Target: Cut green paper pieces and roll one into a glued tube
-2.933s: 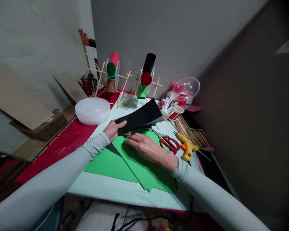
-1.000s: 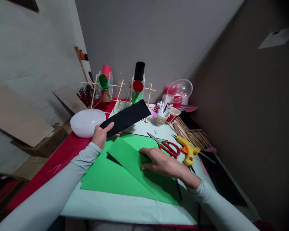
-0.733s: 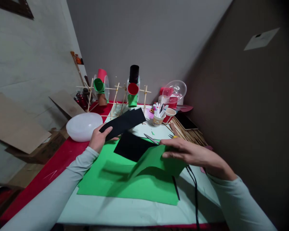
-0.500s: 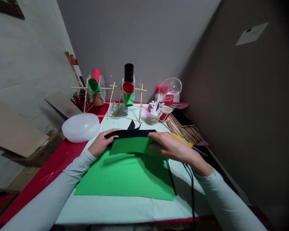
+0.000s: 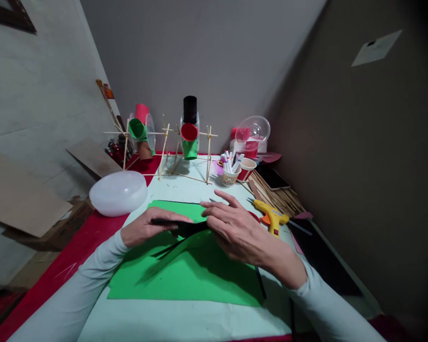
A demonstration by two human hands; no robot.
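Between my hands, above the green sheet (image 5: 153, 285), is a curved piece of black paper (image 5: 190, 229). My left hand (image 5: 142, 226) pinches its left end between thumb and fingers. At the right end my right hand (image 5: 238, 232) grips the paper, some fingers raised and spread; its thumb is hidden. A smaller green piece (image 5: 199, 242) hangs below the black paper near my right hand, with thin dark strips showing beside it. The large green sheet lies flat under both hands.
A yellow glue gun (image 5: 273, 216) lies right of my right hand, near wooden sticks (image 5: 276, 192) and a phone (image 5: 273, 177). Farther back stand a cup of markers (image 5: 230, 178), a red-and-white cup (image 5: 247, 168) and stick frames with coloured tubes (image 5: 190, 133). A translucent bowl (image 5: 118, 192) sits left.
Both hands have come nearer and lower with the black paper, which now bends and tilts. My right hand's fingers have spread upward. The glue gun and the green sheet's far edge are uncovered.
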